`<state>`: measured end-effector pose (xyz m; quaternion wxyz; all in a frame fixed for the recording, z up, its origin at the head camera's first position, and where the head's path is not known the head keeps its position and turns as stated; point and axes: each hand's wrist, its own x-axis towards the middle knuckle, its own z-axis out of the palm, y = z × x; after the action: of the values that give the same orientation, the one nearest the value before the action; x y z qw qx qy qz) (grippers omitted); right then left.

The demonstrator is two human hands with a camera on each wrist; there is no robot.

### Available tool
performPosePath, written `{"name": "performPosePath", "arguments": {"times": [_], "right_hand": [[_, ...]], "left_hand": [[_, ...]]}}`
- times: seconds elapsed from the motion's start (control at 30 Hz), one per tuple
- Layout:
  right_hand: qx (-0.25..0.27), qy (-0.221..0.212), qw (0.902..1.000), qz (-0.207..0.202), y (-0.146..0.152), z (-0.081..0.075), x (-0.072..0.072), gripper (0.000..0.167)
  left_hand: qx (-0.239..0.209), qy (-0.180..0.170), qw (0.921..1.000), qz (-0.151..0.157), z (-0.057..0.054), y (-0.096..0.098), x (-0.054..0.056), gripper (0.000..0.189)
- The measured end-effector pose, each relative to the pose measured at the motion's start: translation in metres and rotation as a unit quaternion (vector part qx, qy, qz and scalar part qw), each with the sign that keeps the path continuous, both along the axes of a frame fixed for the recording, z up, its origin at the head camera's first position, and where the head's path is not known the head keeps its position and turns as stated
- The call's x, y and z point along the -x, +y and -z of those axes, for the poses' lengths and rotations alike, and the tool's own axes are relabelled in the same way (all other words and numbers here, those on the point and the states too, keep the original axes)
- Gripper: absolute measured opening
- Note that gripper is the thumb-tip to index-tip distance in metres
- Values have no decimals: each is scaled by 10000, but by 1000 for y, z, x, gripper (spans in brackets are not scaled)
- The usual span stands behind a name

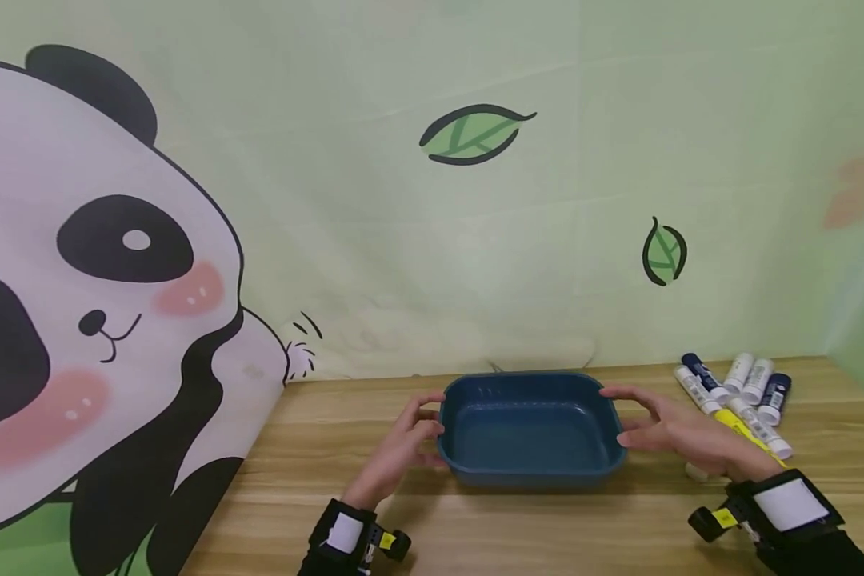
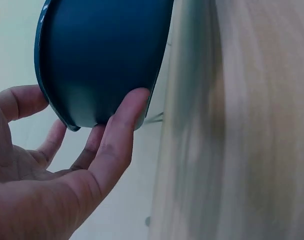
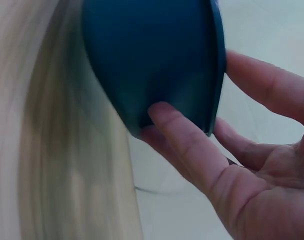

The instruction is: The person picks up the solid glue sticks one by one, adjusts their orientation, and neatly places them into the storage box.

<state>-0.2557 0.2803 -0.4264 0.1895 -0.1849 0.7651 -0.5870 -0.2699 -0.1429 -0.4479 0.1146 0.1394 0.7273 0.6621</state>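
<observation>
A dark blue rectangular plastic tray (image 1: pixel 536 432) with rounded corners is between my two hands, its inside bare. My left hand (image 1: pixel 401 448) holds its left end, with fingertips at the rim and the thumb against the outer wall, as the left wrist view shows on the tray (image 2: pixel 107 60). At the opposite end my right hand (image 1: pixel 680 432) grips in the same way; in the right wrist view its thumb (image 3: pixel 179 127) presses the end wall. The tray looks slightly raised over the wooden table, with a shadow below.
Several white, navy and yellow tubes (image 1: pixel 756 380) lie in a loose pile at the table's right, behind my right wrist. A small pale object (image 1: pixel 696 473) is partly hidden under that hand. A printed cloth backdrop (image 1: pixel 374 240) rises behind the wooden tabletop (image 1: pixel 547 532).
</observation>
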Motion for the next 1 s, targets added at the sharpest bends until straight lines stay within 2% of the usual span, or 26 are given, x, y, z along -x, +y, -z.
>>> {"name": "performPosePath", "arguments": {"times": [0.57, 0.77, 1.0], "right_hand": [[-114, -420, 9982, -420, 4, 5, 0, 75], [-242, -466, 9978, -407, 6, 6, -2, 77], [-296, -430, 9978, -419, 7, 6, 1, 79]], "left_hand": [[166, -335, 9991, 210, 12, 4, -6, 50], [219, -470, 9982, 284, 14, 6, -4, 52], [371, -423, 9981, 236, 16, 7, -1, 51]]}}
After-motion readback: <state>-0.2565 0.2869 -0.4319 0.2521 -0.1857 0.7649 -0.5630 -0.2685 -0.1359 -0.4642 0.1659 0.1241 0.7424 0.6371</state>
